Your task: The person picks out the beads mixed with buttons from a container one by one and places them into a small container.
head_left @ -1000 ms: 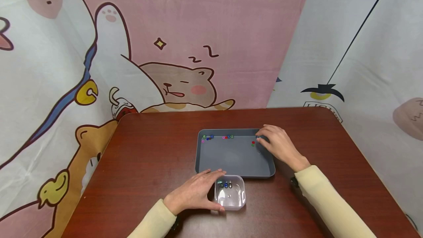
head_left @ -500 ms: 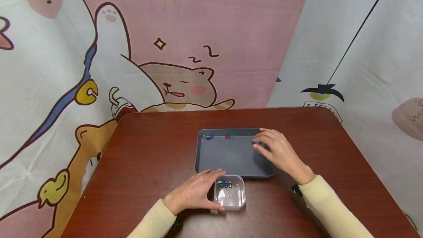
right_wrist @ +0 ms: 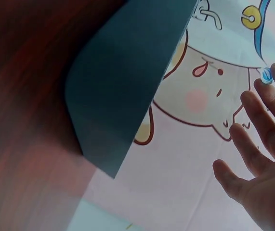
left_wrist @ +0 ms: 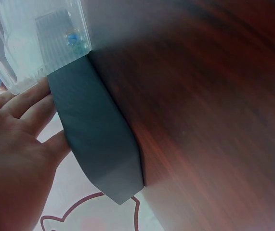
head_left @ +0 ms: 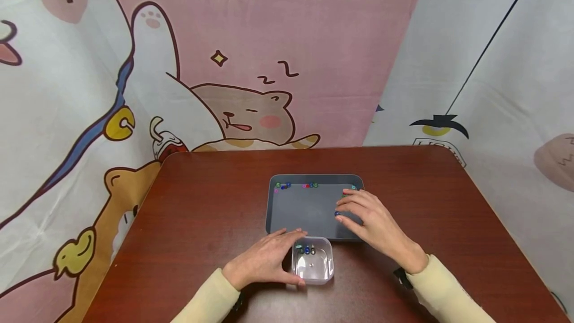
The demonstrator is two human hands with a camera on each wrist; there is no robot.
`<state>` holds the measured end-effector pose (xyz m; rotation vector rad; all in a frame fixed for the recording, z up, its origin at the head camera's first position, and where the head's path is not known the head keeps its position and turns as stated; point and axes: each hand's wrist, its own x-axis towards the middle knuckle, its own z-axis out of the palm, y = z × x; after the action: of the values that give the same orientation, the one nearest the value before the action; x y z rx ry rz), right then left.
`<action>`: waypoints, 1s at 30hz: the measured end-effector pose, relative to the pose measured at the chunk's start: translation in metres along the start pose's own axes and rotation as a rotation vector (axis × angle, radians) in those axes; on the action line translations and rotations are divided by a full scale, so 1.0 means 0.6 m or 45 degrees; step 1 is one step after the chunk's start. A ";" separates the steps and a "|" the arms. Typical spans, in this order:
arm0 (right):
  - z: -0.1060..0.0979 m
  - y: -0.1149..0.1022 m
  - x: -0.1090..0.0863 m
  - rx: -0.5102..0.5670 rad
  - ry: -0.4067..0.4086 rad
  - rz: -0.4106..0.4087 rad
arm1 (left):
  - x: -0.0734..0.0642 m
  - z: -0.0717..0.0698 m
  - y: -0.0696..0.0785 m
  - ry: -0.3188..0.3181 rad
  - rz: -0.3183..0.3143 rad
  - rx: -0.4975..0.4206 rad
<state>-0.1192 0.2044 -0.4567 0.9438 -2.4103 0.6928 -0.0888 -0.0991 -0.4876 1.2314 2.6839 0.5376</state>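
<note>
In the head view my right hand [head_left: 374,221] is over the right part of the grey tray [head_left: 305,218], pinching a blue glass marble [right_wrist: 266,75] between thumb and index fingertip. Its other fingers are spread in the right wrist view. My left hand [head_left: 266,262] lies along the left side of a clear plastic box [head_left: 312,275], thumb near the front corner and nearly straight fingers by the far corner. Several marbles [head_left: 307,249] sit inside the box, at its far side. Along the tray's far edge lie small coloured pieces in a left group [head_left: 283,187] and a middle group [head_left: 310,185].
The brown wooden table [head_left: 202,203] extends around the tray and box. The box stands against the tray's near edge. A light-blue piece [head_left: 354,187] lies at the tray's far right corner, with other pieces partly hidden by the right hand. A cartoon-printed cloth [head_left: 332,64] hangs behind.
My right hand has moved from the tray's far right corner toward its near side and slightly left, carrying the blue marble. The left hand and the box have stayed put.
</note>
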 end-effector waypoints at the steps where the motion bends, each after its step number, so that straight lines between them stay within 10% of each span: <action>1: 0.001 -0.004 -0.002 0.013 0.002 -0.005 | 0.000 0.000 0.000 -0.001 -0.002 -0.003; 30: 0.033 -0.061 -0.033 0.129 -0.056 -0.080 | 0.000 0.000 0.001 0.014 -0.001 -0.010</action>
<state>-0.0841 0.1789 -0.4728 1.0817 -2.3913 0.7849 -0.0884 -0.0988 -0.4872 1.2284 2.6887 0.5556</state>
